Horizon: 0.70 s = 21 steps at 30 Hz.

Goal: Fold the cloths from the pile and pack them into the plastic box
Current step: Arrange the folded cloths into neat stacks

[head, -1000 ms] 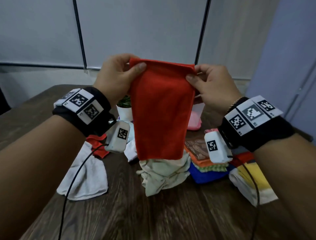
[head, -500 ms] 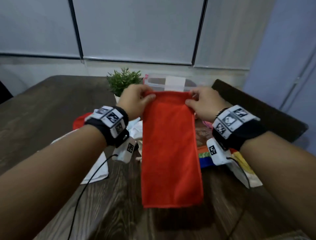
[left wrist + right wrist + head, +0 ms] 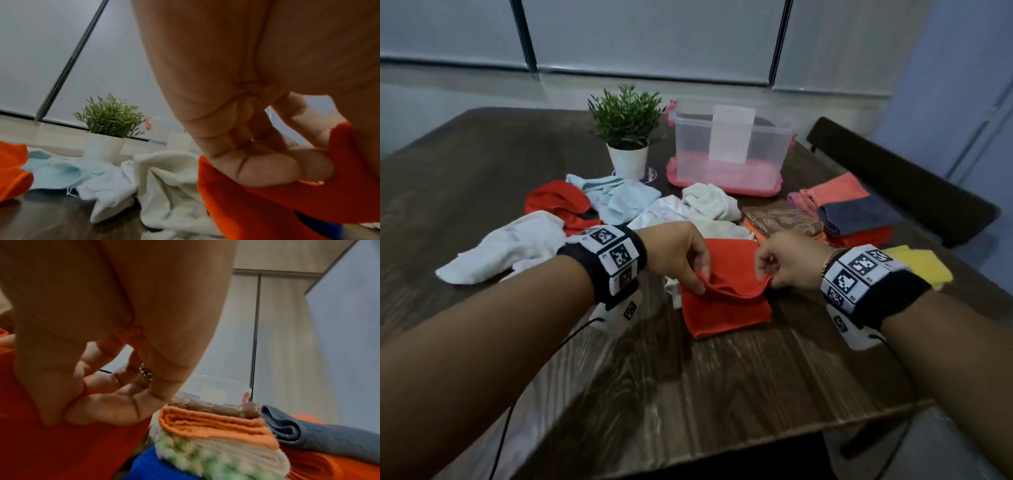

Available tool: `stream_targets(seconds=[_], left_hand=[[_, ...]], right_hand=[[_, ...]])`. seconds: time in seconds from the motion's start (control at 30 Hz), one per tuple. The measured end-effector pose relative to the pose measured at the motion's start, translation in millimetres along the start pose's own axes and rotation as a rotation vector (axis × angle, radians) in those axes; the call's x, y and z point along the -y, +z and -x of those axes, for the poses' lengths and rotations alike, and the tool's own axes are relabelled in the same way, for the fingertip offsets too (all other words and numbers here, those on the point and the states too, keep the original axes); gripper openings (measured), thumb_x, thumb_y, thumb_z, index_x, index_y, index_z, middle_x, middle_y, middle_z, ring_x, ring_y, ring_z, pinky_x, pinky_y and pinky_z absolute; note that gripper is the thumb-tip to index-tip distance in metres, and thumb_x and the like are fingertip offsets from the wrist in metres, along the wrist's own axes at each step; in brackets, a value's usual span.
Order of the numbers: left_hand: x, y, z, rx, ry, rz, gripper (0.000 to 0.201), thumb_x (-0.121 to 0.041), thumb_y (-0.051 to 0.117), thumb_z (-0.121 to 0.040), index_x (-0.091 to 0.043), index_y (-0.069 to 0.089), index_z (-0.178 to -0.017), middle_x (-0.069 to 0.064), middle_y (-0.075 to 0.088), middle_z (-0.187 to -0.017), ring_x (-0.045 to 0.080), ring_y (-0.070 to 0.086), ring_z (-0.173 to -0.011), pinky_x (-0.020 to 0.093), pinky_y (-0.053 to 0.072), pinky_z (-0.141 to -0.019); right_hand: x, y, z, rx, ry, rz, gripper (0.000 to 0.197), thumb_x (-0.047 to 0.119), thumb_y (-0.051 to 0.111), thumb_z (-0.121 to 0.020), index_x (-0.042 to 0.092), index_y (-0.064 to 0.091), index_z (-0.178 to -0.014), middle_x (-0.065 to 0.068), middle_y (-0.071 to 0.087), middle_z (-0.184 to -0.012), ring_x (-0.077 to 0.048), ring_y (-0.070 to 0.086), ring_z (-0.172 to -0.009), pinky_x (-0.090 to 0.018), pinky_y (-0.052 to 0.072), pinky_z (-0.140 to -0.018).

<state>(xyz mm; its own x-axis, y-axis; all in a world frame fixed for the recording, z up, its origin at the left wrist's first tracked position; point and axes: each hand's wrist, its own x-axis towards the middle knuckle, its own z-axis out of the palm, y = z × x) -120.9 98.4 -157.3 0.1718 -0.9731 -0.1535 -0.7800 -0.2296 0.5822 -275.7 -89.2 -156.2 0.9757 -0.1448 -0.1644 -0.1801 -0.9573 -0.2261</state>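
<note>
Plastic box, pink cloth inside

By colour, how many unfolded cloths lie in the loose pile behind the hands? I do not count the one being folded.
Red cloth: 1
Light blue cloth: 1
White cloths: 2
Cream cloth: 1
Total: 5
Left out: the red-orange cloth being folded.

Both hands, left and right, apparently pinch with curled fingers.
</note>
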Motion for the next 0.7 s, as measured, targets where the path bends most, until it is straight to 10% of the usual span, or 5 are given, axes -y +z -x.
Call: stream_targets(seconds=[0.13, 0.23, 0.4, 0.57, 0.7], left_hand=[[-3, 17, -2, 0.09, -0.025, -0.081, 0.021, -0.025, 0.088, -0.068, -0.021, 0.076, -0.085, -0.019, 0.07, -0.069, -0.003, 0.064, -0.064, 0.021, 0.055, -0.07], [1, 20, 2, 0.212, -0.037, -0.06, 0.031, -0.04, 0.089, -0.063, -0.028, 0.075, -0.087, -0.013, 0.073, -0.083, 0.016, 0.071, -0.081, 0.037, 0.058, -0.081], [20, 5, -10, -0.496, -0.105, -0.149, 0.031, -0.053, 0.072, -0.08, -0.022, 0.069, -0.078, -0.009, 0.066, -0.075, 0.01, 0.061, -0.074, 0.027, 0.047, -0.068], [36, 17, -23, -0.252, -0.276, -0.289, 0.034, -0.045, 0.071, -0.084, -0.018, 0.069, -0.103, -0.004, 0.066, -0.096, 0.015, 0.062, -0.09, 0.03, 0.051, -0.08], [34, 14, -22, -0.425, -0.165, -0.28, 0.02, -0.032, 0.072, -0.085, -0.017, 0.07, -0.098, -0.005, 0.062, -0.089, 0.015, 0.059, -0.084, 0.024, 0.04, -0.07]], right_hand=[[2, 9, 6, 0.066, 0.013, 0.101, 0.03, -0.001, 0.074, -0.069, 0.029, 0.066, -0.07, 0.009, 0.064, -0.07, -0.005, 0.057, -0.065, -0.007, 0.037, -0.057], [3, 15, 9, 0.197, 0.024, 0.172, 0.024, 0.003, 0.076, -0.072, 0.024, 0.075, -0.083, 0.015, 0.062, -0.072, 0.003, 0.054, -0.062, -0.011, 0.037, -0.058], [5, -1, 5, 0.007, 0.04, 0.121, 0.023, 0.007, 0.069, -0.079, 0.021, 0.076, -0.096, 0.011, 0.069, -0.087, -0.001, 0.056, -0.075, -0.013, 0.035, -0.069], [17, 11, -28, -0.198, 0.027, 0.115, 0.049, 0.013, 0.067, -0.084, 0.021, 0.057, -0.132, -0.004, 0.058, -0.131, -0.024, 0.052, -0.122, -0.031, 0.041, -0.102], [22, 24, -43, -0.116, 0.018, 0.269, 0.062, 0.029, 0.073, -0.082, 0.023, 0.047, -0.138, -0.005, 0.059, -0.13, -0.03, 0.052, -0.122, -0.04, 0.043, -0.103]])
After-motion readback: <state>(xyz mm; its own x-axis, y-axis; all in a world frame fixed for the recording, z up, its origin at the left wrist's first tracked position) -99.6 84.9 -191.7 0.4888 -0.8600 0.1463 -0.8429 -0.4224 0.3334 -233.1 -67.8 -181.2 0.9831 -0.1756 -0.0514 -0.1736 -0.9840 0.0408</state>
